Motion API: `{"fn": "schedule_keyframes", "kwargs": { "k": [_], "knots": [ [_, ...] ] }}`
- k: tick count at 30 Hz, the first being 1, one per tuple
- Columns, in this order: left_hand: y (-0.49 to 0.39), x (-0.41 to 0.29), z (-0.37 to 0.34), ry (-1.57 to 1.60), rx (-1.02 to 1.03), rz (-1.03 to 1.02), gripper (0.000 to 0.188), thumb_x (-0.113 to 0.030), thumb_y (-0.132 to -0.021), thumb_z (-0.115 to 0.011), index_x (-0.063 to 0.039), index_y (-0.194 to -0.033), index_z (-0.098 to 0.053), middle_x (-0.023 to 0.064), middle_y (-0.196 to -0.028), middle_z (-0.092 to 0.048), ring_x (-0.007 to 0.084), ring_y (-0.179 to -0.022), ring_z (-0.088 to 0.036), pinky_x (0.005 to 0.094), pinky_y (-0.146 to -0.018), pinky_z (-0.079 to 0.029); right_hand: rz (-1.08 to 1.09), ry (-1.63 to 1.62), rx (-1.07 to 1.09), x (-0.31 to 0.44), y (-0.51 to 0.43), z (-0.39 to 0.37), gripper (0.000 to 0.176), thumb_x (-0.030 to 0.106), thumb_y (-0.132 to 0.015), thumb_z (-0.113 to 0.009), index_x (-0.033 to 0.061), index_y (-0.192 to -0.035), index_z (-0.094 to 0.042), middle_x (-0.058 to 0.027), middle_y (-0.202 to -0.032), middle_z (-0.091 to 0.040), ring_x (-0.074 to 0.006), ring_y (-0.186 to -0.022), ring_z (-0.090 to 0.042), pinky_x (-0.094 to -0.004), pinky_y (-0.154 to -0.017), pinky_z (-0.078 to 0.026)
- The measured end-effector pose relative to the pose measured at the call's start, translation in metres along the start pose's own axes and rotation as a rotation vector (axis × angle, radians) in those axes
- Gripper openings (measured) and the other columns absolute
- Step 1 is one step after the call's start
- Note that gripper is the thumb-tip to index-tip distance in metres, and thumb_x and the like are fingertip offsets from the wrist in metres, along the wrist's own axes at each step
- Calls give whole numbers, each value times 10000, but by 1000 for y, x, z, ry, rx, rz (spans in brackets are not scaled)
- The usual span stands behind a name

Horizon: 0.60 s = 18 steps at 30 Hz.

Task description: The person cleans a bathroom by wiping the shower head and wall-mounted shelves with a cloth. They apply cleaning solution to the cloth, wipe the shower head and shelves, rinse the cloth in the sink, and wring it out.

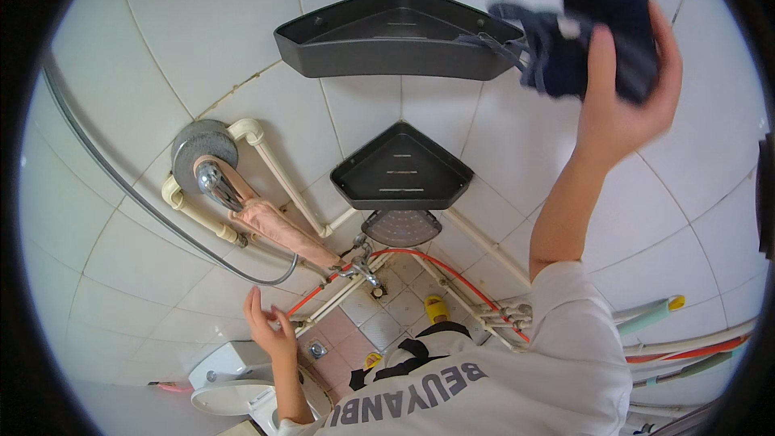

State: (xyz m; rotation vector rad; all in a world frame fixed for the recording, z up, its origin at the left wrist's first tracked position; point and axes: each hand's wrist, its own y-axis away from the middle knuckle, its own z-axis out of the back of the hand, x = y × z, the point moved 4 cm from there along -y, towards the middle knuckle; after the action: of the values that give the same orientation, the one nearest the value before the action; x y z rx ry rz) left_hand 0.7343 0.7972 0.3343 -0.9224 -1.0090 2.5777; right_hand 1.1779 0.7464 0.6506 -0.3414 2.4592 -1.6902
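My right hand point(626, 91) is raised at the upper right, gripping a bundle of dark navy cloth point(605, 24), blurred in places. Thin bluish straps or edges of the cloth reach left, over the right end of the upper black corner shelf point(387, 57). Lower left, my left hand point(269, 324) hangs in the air with its fingers apart and nothing in it, below the curve of the grey shower hose point(181, 230). A smaller black corner shelf point(402, 169) sits below the upper one, with a third, perforated shelf point(402, 228) beneath it.
A pink cloth point(284, 230) hangs from a chrome valve point(218, 184) on the left wall. Cream pipes point(287, 188) and a red hose point(448, 266) run low along the walls, near a metal tap point(363, 269). A white toilet point(233, 375) stands lower left. A floor drain point(316, 349) lies beside my feet.
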Motion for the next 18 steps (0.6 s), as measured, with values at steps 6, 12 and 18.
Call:
{"fn": "schedule_keyframes", "kwargs": {
  "k": [6, 12, 18],
  "knots": [
    [49, 11, 18, 2, -35, 109, 395, 72, -826, -536, -3, -1212, -576, 166, -1307, -538, 194, -719, -587, 270, -576, -464, -16, 193, 312, -19, 83, -5, 424, 24, -745, -709, 61, -1163, -654, -102, -1136, -633, -239, -1038, -585, -330, -873, -479],
    [12, -60, -30, 191, 17, 13, 350, 87, -787, -549, -24, -1107, -639, 160, -1262, -559, 194, -781, -613, 274, -566, -479, 2, 258, 419, 31, 113, -58, 485, 63, -745, -710, 167, -1217, -665, 3, -1267, -618, -236, -957, -558, -328, -837, -489],
    [-11, -153, -79, 436, 227, -218, 322, 116, -802, -530, -11, -1075, -642, 142, -1296, -520, 189, -860, -622, 244, -618, -502, -14, 19, 526, 87, 126, -118, 559, 68, -659, -727, 173, -1203, -656, 6, -1273, -589, -246, -939, -533, -325, -796, -501]
  ]
}}
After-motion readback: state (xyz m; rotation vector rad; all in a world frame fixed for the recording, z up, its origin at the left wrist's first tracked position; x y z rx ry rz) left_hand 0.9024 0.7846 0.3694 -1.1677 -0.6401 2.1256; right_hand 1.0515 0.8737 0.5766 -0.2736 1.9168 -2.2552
